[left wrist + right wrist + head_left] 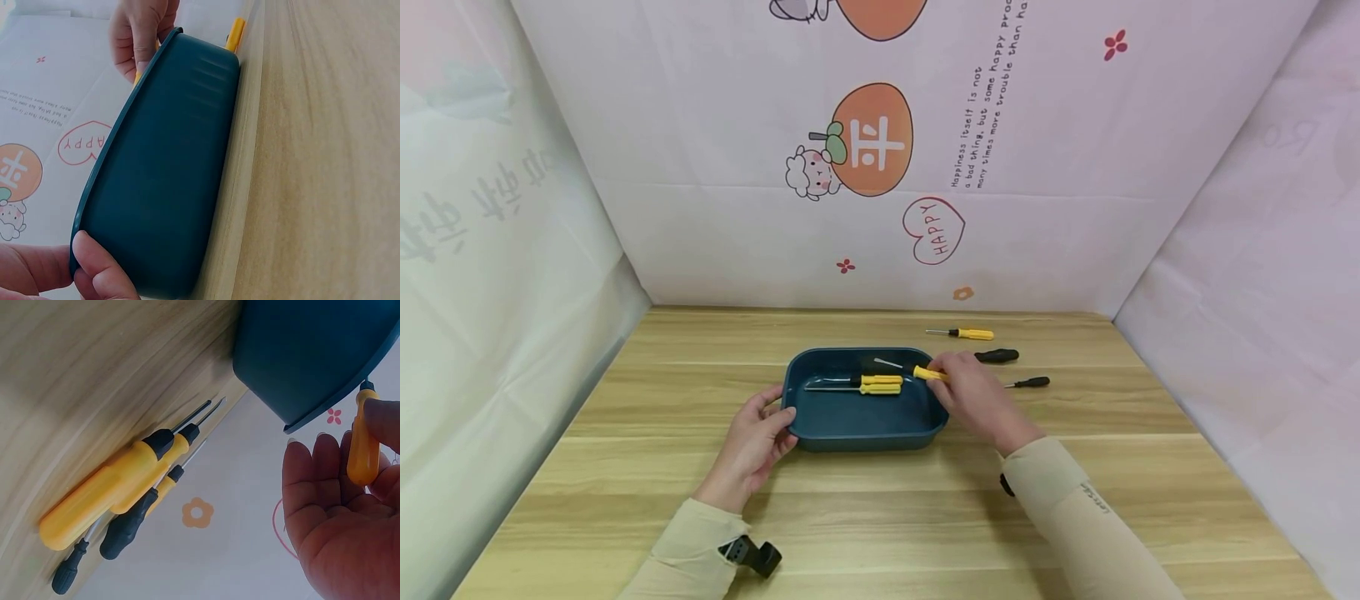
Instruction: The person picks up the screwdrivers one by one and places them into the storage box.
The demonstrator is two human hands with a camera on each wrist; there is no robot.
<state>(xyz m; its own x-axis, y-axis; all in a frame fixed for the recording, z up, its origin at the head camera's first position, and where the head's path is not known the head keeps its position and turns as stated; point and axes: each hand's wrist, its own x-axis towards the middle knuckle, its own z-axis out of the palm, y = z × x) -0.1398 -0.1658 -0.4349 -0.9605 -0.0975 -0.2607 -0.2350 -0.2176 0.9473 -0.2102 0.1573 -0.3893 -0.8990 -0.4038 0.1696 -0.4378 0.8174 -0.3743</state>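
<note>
A dark teal plastic bin (pixel 865 443) sits on the table in front of me. My left hand (pixel 758 442) grips its left end, thumb over the rim and fingers against the outer wall. Two yellow-handled screwdrivers lie side by side inside, the rear one (pixel 887 379) and the front one (pixel 883 389). Over the bin's right end, my right hand (pixel 976 398) pinches another yellow-handled screwdriver (pixel 929 374) by its handle, shaft pointing left above the bin. In the right wrist view this screwdriver's handle (pixel 362 453) lies between thumb and fingers.
Right of the bin lie a yellow screwdriver (pixel 973 334), a thick black-handled one (pixel 997 356) and a slim black one (pixel 1036 382). The right wrist view adds large yellow screwdrivers (pixel 100 500) on the table, hidden by my arm in the head view. A printed cloth (pixel 737 242) hangs behind.
</note>
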